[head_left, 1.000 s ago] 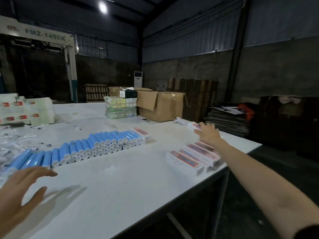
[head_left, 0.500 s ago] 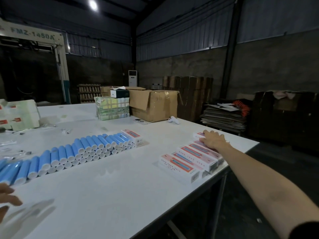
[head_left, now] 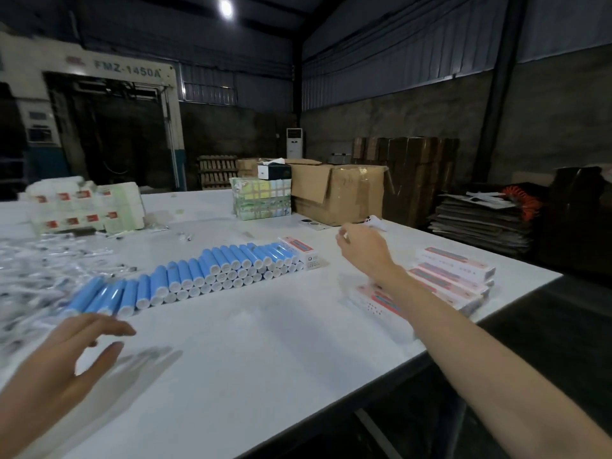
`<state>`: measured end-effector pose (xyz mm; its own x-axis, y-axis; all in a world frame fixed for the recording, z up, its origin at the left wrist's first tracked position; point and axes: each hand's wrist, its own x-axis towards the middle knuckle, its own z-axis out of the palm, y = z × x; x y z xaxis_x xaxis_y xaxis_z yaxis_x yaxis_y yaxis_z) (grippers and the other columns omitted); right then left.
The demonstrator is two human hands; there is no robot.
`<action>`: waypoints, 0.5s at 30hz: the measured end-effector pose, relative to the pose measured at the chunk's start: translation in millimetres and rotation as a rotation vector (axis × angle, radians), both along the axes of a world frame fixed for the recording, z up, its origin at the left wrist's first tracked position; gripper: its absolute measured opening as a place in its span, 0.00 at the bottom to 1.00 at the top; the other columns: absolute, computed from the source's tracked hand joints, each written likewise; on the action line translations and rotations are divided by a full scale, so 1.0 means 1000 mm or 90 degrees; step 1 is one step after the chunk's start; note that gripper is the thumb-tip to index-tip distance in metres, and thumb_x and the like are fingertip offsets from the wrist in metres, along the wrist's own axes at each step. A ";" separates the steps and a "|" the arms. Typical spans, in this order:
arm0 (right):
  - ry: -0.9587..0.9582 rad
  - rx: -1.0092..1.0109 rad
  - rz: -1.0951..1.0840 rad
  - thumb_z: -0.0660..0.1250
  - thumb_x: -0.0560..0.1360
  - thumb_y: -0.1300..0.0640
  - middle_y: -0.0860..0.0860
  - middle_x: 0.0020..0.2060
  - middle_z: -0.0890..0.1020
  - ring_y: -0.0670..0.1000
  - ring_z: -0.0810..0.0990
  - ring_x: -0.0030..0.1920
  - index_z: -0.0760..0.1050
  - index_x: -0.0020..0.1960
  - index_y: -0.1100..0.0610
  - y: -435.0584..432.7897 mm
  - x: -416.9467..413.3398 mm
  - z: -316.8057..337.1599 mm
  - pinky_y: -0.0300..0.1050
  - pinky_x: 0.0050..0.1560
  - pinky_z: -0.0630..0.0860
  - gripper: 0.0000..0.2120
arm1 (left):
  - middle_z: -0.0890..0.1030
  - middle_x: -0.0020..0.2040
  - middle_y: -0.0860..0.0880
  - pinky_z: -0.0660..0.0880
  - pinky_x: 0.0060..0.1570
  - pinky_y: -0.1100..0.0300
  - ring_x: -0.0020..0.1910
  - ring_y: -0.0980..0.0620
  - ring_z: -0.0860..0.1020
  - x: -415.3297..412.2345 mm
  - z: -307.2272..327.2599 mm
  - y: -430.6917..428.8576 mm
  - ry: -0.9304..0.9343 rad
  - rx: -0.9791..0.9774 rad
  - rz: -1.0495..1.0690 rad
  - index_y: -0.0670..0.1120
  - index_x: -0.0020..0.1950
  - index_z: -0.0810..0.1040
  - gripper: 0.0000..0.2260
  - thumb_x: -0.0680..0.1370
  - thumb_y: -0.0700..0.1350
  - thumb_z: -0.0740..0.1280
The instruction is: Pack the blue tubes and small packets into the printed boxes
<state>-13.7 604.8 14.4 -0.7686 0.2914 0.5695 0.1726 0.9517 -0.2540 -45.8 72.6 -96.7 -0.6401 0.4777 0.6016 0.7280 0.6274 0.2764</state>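
Blue, white-ended tubes (head_left: 212, 273) lie in a slanting row just beyond the left hand's (head_left: 56, 369) spread, empty fingers (head_left: 109, 327). The right hand (head_left: 364, 253) hovers between the tubes and the stacked red-printed boxes (head_left: 453, 273), fingers curled; whether it holds anything cannot be told.

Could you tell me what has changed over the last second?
The right hand lifted off the printed boxes and moved left, fingers curled; whether it holds anything is unclear. The left hand came back into view, open above the table. The blue tubes and boxes stayed put.
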 end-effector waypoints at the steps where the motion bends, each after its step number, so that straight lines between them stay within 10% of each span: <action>1: 0.013 -0.043 0.048 0.60 0.85 0.51 0.53 0.45 0.83 0.56 0.80 0.45 0.79 0.52 0.56 -0.033 -0.008 0.000 0.49 0.44 0.74 0.12 | 0.82 0.58 0.61 0.74 0.53 0.65 0.56 0.59 0.80 0.005 0.005 0.003 0.022 0.006 0.039 0.65 0.61 0.79 0.09 0.84 0.56 0.63; 7: 0.025 -0.201 0.342 0.63 0.84 0.51 0.51 0.29 0.74 0.53 0.73 0.31 0.68 0.36 0.54 -0.229 -0.035 -0.017 0.51 0.34 0.69 0.19 | 0.81 0.51 0.63 0.77 0.42 0.60 0.46 0.61 0.81 0.034 0.022 0.010 -0.025 0.008 0.134 0.64 0.58 0.78 0.09 0.83 0.49 0.70; 15: -0.045 -0.326 0.465 0.63 0.83 0.48 0.48 0.31 0.76 0.54 0.76 0.37 0.72 0.38 0.54 -0.384 -0.044 -0.073 0.49 0.38 0.69 0.17 | 0.83 0.44 0.59 0.78 0.49 0.55 0.43 0.59 0.80 0.053 0.034 -0.016 -0.103 0.021 0.240 0.57 0.57 0.81 0.06 0.84 0.47 0.68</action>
